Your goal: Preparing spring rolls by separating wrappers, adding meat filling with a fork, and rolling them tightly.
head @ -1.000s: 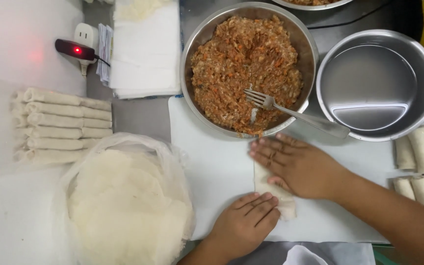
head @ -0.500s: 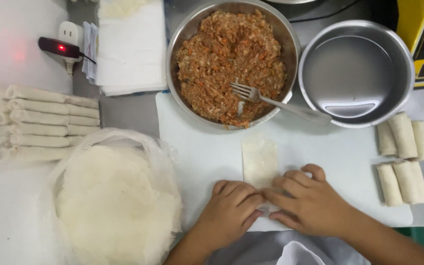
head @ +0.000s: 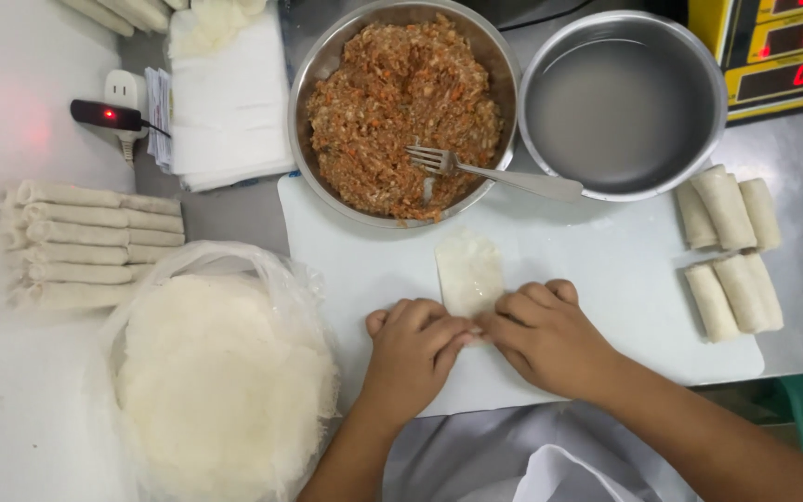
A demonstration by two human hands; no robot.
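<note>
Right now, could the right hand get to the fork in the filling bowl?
Probably yes: the right hand rests on the wrapper, and only bare board lies between it and the fork.

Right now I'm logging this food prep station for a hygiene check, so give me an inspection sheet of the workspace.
Surface: white cutting board on a steel counter.
Job's things: wrapper half rolled under both hands; bowl of minced filling with a fork; bowl of clear liquid.
Clutter: bagged stack of wrappers; finished rolls at left and at right; folded white cloth.
Hands: left hand and right hand pressing the wrapper's near end.
Cables: plug adapter with red light.
Surroundings: scale with red digits.
</note>
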